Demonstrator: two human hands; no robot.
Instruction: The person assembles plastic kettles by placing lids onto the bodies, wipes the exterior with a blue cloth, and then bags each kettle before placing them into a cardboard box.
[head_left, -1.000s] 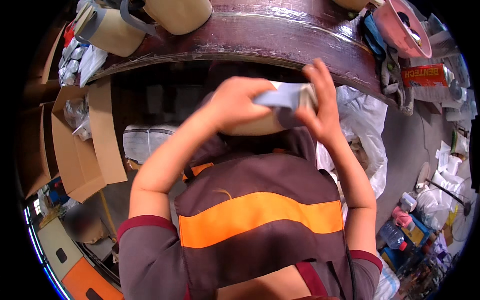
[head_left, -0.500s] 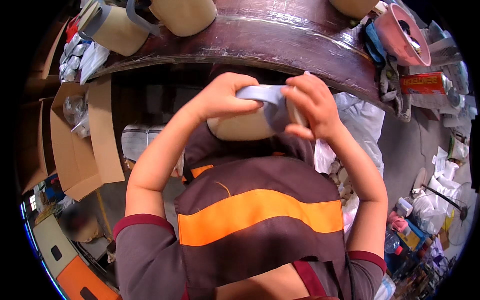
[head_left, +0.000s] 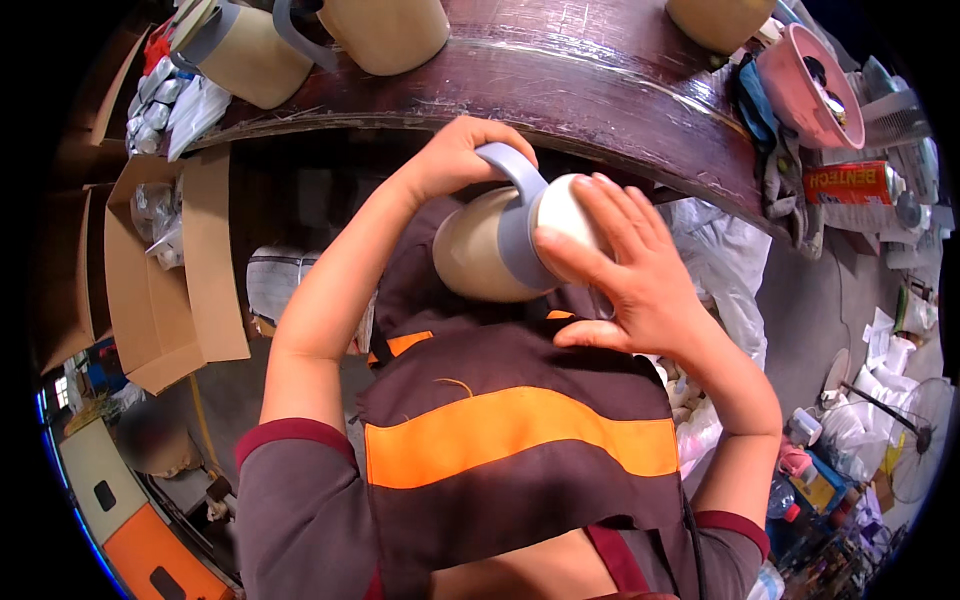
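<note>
L fingers [head_left: 505, 139] curled; R fingers [head_left: 607, 213] ext'd, thumb [head_left: 592, 335] apart; arms [head_left: 335, 285] bent.

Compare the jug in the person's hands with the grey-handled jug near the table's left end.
Support: the left hand grips the handle of the held jug; the table jug rests on the table, untouched.
Direction: the held jug's top points to the right of the picture; the table jug's top points to the upper left.
Contact: the right hand lies against the held jug's white top; no hand is at the table jug's.
Shared: cream body, grey-blue collar and handle.
</note>
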